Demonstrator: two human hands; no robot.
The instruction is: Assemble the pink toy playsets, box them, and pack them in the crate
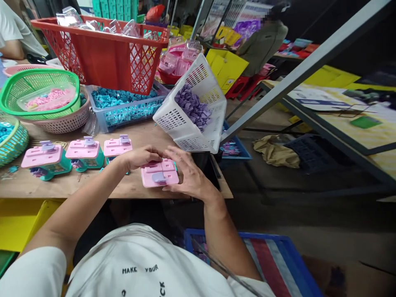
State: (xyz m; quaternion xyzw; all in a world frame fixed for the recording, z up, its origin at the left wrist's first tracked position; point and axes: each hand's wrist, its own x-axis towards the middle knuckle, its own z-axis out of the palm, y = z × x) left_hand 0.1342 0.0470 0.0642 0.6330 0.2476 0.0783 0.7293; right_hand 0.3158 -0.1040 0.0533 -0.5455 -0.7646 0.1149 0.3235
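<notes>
A small toy box with a pink lid and a lilac tab [159, 173] is between my two hands, near the table's front edge. My left hand [144, 157] is closed at its back left edge, fingers bent and the fingertips partly hidden. Around the right side curls my right hand [192, 175], its thumb at the front corner and its fingers at the back. To the left stand three similar boxes with pink lids and teal bodies: a far left box [43, 159], a middle box [85, 152] and a nearer box [117, 145] partly behind my left forearm.
Behind, a red basket [114, 57] of clear plastic parts rises over a clear bin [103, 115] of blue pieces. A tilted white basket [176, 119] holds purple pieces. Green basket [40, 109] sits left. A metal post [297, 68] slants at right. Another person [262, 45] is farther back.
</notes>
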